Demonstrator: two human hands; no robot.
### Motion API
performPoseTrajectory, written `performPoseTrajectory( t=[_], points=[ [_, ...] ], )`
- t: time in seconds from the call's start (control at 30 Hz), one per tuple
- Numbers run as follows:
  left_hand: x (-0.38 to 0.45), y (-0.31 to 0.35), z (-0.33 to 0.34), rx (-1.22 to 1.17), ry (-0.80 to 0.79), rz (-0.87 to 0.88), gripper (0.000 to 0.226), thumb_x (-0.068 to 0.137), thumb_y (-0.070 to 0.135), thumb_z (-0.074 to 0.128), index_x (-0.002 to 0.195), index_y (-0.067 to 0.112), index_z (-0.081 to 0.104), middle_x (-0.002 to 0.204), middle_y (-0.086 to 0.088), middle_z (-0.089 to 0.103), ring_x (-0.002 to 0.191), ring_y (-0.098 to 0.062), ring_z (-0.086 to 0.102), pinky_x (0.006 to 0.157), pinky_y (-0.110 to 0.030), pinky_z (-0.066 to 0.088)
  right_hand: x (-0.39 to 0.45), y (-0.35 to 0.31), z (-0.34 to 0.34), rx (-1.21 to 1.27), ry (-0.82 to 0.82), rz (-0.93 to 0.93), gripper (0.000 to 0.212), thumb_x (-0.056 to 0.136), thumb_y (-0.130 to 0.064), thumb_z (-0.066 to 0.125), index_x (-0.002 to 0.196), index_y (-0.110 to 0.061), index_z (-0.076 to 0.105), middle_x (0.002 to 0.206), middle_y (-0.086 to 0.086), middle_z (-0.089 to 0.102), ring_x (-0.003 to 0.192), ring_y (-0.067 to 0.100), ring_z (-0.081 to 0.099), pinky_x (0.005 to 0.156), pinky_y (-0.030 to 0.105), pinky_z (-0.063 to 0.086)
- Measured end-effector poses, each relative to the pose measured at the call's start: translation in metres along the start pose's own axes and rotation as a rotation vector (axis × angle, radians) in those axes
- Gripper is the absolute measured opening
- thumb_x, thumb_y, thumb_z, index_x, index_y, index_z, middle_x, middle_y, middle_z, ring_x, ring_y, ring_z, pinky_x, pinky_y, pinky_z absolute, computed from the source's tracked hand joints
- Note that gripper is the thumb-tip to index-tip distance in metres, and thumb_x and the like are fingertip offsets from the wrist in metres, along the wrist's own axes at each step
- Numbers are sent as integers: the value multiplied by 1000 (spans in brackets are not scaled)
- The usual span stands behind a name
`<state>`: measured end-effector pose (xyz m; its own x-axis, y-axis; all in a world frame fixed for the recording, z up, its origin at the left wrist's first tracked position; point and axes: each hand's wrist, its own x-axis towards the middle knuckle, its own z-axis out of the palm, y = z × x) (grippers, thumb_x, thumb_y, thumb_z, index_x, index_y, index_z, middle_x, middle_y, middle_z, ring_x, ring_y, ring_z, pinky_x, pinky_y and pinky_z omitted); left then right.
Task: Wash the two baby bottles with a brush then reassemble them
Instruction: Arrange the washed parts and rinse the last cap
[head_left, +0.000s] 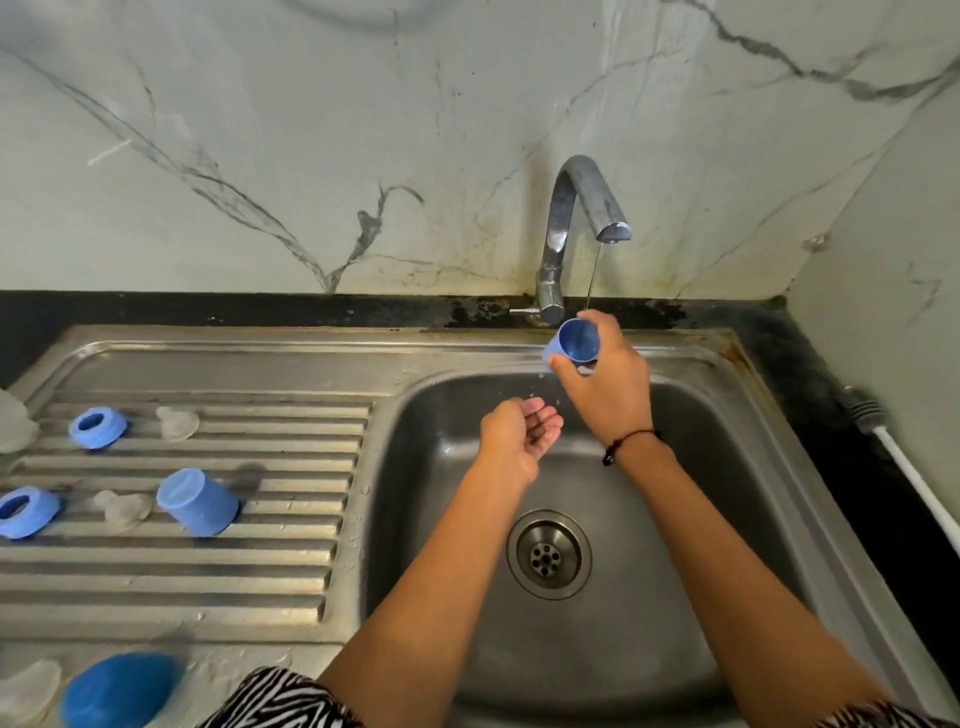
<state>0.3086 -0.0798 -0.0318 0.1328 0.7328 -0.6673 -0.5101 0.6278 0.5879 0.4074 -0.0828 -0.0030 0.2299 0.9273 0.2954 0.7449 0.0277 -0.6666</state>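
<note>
Over the steel sink (769, 467), at the basin, the rinse is being carried on. On the ribbed draining board (208, 571) to the left, parts are laid out: a blue cap (197, 501) on its side, two blue collar rings (97, 427) (26, 512) and two pale teats (177, 422) (123, 510) beside them. At the board's near and far left edges, blurred clear shapes are seen, possibly the bottle bodies; that cannot be told for sure. A thin stream is being run from the tap (576, 218).

Under that stream a second blue cap (573, 341) is held by the right hand (608, 384), mouth tilted towards the camera, fingers curled round its wall with the thumb across the rim. The left hand (517, 434) is held lower over the basin, palm up, fingers loosely cupped together and wet, with nothing in it. The brush (865, 410) is left lying on the dark counter at the far right, well apart from both hands.

Risk is judged to lie in the grip: a wet, smooth cap could be let slip into the basin towards the drain (549, 554). With so thin a stream, soap could also be left inside.
</note>
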Motion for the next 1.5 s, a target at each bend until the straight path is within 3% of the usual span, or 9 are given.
performPoseTrajectory(
  t=[0.1,0.6,0.7,0.8,0.9,1.13,1.23,1.33,1.5],
  points=[
    [0,-2,0,13,-5,-14,23,92,-1,38,76,0,55,59,-12,60,63,-24,56,59,-26,50,2,2,1,-99,-205,56,43,80,-19,70,118,-9,51,108,12,61,101,28,58,72,27,41],
    [7,-8,-5,4,9,-60,25,95,2,36,79,-2,54,78,-17,57,69,-26,57,62,-28,50,8,3,-4,-179,-15,-31,42,86,-34,62,122,-14,52,104,11,64,90,29,60,71,37,50],
    [7,-9,-2,7,16,-73,25,95,2,36,78,-1,54,78,-17,57,70,-26,57,63,-28,49,10,4,-6,-276,-142,0,40,86,-36,61,118,-14,54,106,12,65,91,28,59,71,32,46],
    [6,-7,-1,-3,-3,-65,25,96,3,36,79,-2,54,78,-17,58,70,-27,57,64,-29,50,12,4,-8,-195,-30,-28,43,86,-34,62,123,-14,51,106,8,63,92,27,58,69,31,44],
    [7,-6,0,-3,10,-60,26,96,3,36,78,-2,54,77,-17,57,70,-27,57,65,-29,50,9,7,-6,-260,-145,-7,39,85,-34,63,117,-13,55,106,12,65,92,28,59,72,34,47],
    [3,-4,1,19,-4,-60,24,94,0,36,77,-1,52,75,-15,55,67,-25,55,66,-27,48,5,7,-6,-208,-77,-16,41,84,-31,63,121,-14,55,106,13,66,93,32,60,76,41,51],
    [2,-4,1,-3,4,-47,25,94,1,35,76,0,52,76,-15,56,66,-25,56,65,-27,48,8,-2,-11,80,-91,103,30,86,-24,63,113,-10,60,97,13,65,80,27,61,69,37,53],
    [-1,-6,1,17,-5,-60,26,95,3,34,76,1,52,76,-14,56,66,-24,56,63,-26,48,7,-12,-14,776,-202,579,17,93,-29,55,98,-13,57,87,13,62,64,20,62,59,29,55],
    [-5,-8,1,28,-14,-62,25,95,2,36,77,1,53,77,-14,57,67,-23,56,62,-26,48,8,-7,-13,1177,-259,888,51,93,-51,44,96,-3,59,65,11,68,63,17,60,52,21,52]
  ],
)
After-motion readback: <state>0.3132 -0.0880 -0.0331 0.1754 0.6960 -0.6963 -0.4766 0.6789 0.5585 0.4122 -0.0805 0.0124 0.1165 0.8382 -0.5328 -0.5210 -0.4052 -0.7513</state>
